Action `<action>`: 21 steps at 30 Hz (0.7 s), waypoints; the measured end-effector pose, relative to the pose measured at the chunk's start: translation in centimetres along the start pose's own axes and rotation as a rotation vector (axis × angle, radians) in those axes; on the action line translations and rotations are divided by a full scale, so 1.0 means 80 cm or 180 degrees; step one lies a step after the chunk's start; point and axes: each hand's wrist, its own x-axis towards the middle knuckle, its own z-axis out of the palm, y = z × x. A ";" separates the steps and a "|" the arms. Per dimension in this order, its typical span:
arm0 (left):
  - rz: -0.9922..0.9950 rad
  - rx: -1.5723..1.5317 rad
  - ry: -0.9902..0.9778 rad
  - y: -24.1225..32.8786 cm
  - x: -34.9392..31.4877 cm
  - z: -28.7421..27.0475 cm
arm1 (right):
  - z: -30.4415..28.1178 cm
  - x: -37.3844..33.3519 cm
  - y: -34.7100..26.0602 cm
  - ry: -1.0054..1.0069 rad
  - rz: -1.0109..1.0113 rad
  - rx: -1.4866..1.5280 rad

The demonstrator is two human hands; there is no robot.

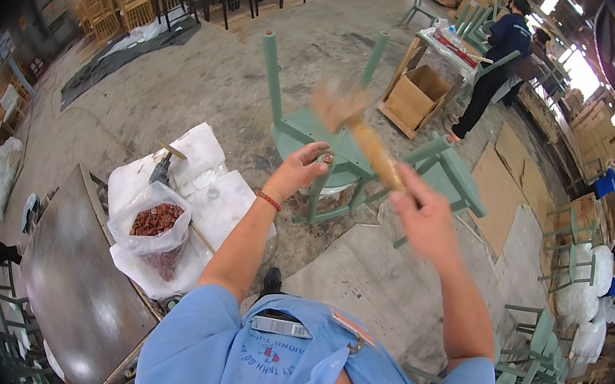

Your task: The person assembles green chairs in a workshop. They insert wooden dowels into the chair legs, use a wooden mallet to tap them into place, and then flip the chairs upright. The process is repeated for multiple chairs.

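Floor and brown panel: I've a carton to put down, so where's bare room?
Bare: the floor between the dark mat and upturned chair; the brown panel left of the bag. Crowded: the white sheet under bag and tool, and around the left hand.

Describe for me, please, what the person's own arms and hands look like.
The left hand and right hand are both ungloved. The forearms are bare below short, light blue sleeves. A thin red bracelet circles the left wrist; no watch or band shows on the right one.
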 end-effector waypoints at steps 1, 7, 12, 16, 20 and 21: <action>0.0235 0.0823 0.0155 -0.001 -0.001 0.005 | -0.009 -0.002 -0.013 0.0281 -0.0206 0.0460; 0.0062 0.2563 0.0732 -0.009 -0.006 0.020 | -0.038 -0.015 -0.023 0.0667 -0.1842 0.2728; 0.0266 0.2684 0.0602 -0.031 0.001 0.024 | 0.004 -0.024 0.151 -0.0105 -0.0423 -0.0663; 0.0054 0.2637 0.0770 -0.018 0.002 0.021 | -0.044 -0.067 0.161 -0.0415 0.0497 -0.0508; 0.0030 0.2899 0.1117 -0.006 -0.032 -0.008 | 0.010 -0.106 0.208 -0.0441 0.1479 0.0497; -0.0015 0.2818 0.1122 0.000 -0.042 -0.012 | 0.035 -0.129 0.233 -0.0427 0.1675 0.0586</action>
